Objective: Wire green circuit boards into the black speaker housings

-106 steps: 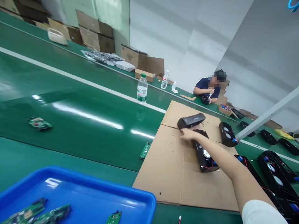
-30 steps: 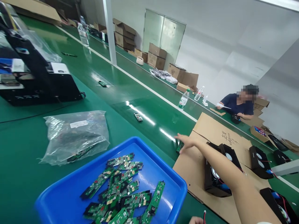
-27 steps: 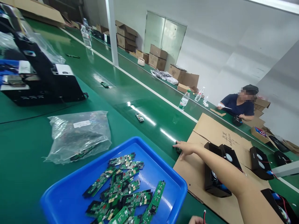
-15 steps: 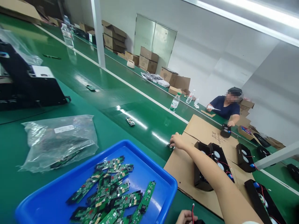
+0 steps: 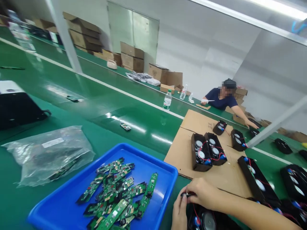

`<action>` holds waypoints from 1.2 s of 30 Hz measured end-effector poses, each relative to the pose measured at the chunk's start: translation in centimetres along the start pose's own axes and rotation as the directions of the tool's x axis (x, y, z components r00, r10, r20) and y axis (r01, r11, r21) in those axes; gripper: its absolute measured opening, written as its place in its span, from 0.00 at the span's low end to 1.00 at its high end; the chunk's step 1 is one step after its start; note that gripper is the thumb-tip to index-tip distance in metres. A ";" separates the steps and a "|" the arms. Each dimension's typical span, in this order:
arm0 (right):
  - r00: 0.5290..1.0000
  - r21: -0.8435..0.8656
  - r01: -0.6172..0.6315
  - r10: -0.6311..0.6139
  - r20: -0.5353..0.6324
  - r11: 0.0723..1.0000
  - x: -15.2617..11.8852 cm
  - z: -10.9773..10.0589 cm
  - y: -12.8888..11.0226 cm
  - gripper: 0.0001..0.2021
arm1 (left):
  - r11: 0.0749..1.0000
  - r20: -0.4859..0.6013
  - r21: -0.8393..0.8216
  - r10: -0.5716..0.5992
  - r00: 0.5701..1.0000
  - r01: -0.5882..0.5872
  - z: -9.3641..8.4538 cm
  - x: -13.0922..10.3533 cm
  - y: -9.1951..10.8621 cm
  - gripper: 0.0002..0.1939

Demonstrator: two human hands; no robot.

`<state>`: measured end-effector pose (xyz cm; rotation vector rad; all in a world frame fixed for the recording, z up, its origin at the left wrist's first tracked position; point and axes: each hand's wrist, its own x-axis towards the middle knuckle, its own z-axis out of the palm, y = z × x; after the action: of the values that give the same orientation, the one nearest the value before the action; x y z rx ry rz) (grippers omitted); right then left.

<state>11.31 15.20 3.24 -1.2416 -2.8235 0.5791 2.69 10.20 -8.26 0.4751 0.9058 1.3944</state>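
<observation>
Blue plastic forms the tray at seven o'clock. At five o'clock, the left hand and right hand jointly pinch a small dark part between their fingertips; its type cannot be determined. Directly below lies an open speaker housing with a red wire.

Caution: a loose fingertip grip could drop the part into the housing. Pulling or trapping the wire could strain its joint. A leftward knock by the left hand could jar the tray, which is close by.

Containers:
- Tray: overlapping green circuit boards, heaped at mixed angles; careless lifting could scrape adjacent components.
- Clear bag, eight o'clock: at least one board; remaining contents unclear.
- Black housings, four o'clock, on cardboard: round speakers and red wires.
</observation>
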 end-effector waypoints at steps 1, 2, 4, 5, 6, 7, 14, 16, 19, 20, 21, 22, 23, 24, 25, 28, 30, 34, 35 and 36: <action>0.999 -0.018 -0.039 0.039 -0.010 0.999 -0.9 0.8 -0.3 0.07 | 0.999 -0.004 0.028 0.016 1.000 -0.016 0.2 -0.4 0.3 0.26; 0.996 -0.024 -0.085 0.085 -0.035 0.996 -1.5 1.4 -0.7 0.08 | 0.998 -0.003 0.048 0.027 1.000 -0.027 0.4 -0.7 0.5 0.26; 0.981 -0.003 -0.168 0.167 -0.099 0.986 -2.6 2.1 -1.5 0.10 | 0.996 -0.002 0.075 0.053 0.999 -0.053 0.8 -1.1 1.1 0.27; 0.969 0.010 -0.201 0.200 -0.143 0.980 -3.2 2.2 -2.0 0.12 | 0.994 -0.008 0.084 0.073 0.997 -0.072 0.9 -1.3 1.5 0.28; 0.952 0.023 -0.234 0.234 -0.195 0.972 -3.9 2.3 -2.5 0.16 | 0.992 -0.018 0.090 0.094 0.995 -0.092 1.0 -1.3 1.8 0.28; 0.930 0.037 -0.269 0.270 -0.248 0.962 -4.7 2.4 -3.1 0.18 | 0.989 -0.033 0.096 0.114 0.993 -0.110 1.1 -1.4 2.1 0.28; 0.851 -0.043 -0.485 0.460 -0.255 0.874 -9.7 7.3 -4.8 0.28 | 0.989 -0.058 0.075 0.134 0.989 -0.129 1.7 -2.7 4.1 0.24; 0.854 -0.047 -0.477 0.450 -0.260 0.878 -10.2 8.9 -4.9 0.28 | 0.991 -0.037 0.070 0.114 0.993 -0.111 1.7 -3.8 4.8 0.23; 0.875 -0.033 -0.430 0.407 -0.263 0.902 -11.1 9.8 -5.4 0.29 | 0.992 -0.006 0.084 0.095 0.995 -0.094 1.2 -6.1 6.0 0.22; 0.885 -0.024 -0.406 0.386 -0.261 0.914 -11.4 9.9 -5.8 0.28 | 0.992 0.002 0.091 0.091 0.996 -0.091 0.9 -6.9 6.4 0.22; 0.892 -0.010 -0.381 0.364 -0.268 0.925 -11.6 9.8 -6.2 0.28 | 0.991 0.006 0.096 0.089 0.996 -0.089 0.5 -7.7 6.8 0.22; 0.892 0.008 -0.360 0.346 -0.290 0.933 -11.7 9.7 -6.6 0.28 | 0.991 0.012 0.104 0.088 0.996 -0.089 0.2 -8.6 7.1 0.21; 0.885 0.024 -0.343 0.331 -0.327 0.939 -11.7 9.6 -7.2 0.29 | 0.988 0.023 0.117 0.094 0.995 -0.097 -0.2 -9.3 7.4 0.21; 0.871 0.038 -0.332 0.321 -0.371 0.943 -11.5 9.5 -7.7 0.31 | 0.984 0.040 0.139 0.108 0.993 -0.113 -0.5 -10.1 7.6 0.20; 0.854 0.047 -0.325 0.314 -0.415 0.945 -11.1 9.5 -8.3 0.33 | 0.976 0.064 0.171 0.126 0.990 -0.135 -0.8 -10.7 7.8 0.20; 0.843 0.053 -0.289 0.280 -0.459 0.956 -9.4 9.5 -9.6 0.19 | 0.912 0.119 0.308 0.245 0.962 -0.271 -1.2 -12.2 8.4 0.19; 0.840 0.118 -0.231 0.259 -0.476 0.966 -8.6 9.4 -9.8 0.07 | 0.847 0.079 0.362 0.388 0.918 -0.389 -1.4 -12.6 9.1 0.18; 0.698 0.526 -0.039 0.400 -0.594 0.849 -8.7 8.4 -9.0 0.11 | 0.912 -0.097 0.199 0.382 0.919 -0.358 -1.8 -12.1 10.9 0.19; 0.664 0.620 0.018 0.454 -0.594 0.784 -8.9 8.1 -8.8 0.10 | 0.946 -0.117 0.134 0.310 0.944 -0.294 -1.8 -11.7 11.2 0.20; 0.646 0.692 0.072 0.495 -0.581 0.719 -9.1 7.8 -8.5 0.10 | 0.969 -0.121 0.086 0.240 0.963 -0.231 -1.9 -11.4 11.3 0.20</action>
<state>10.33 0.88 0.13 -1.2645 -1.5522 0.7646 -5.08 0.62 2.22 0.5653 1.0332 1.6285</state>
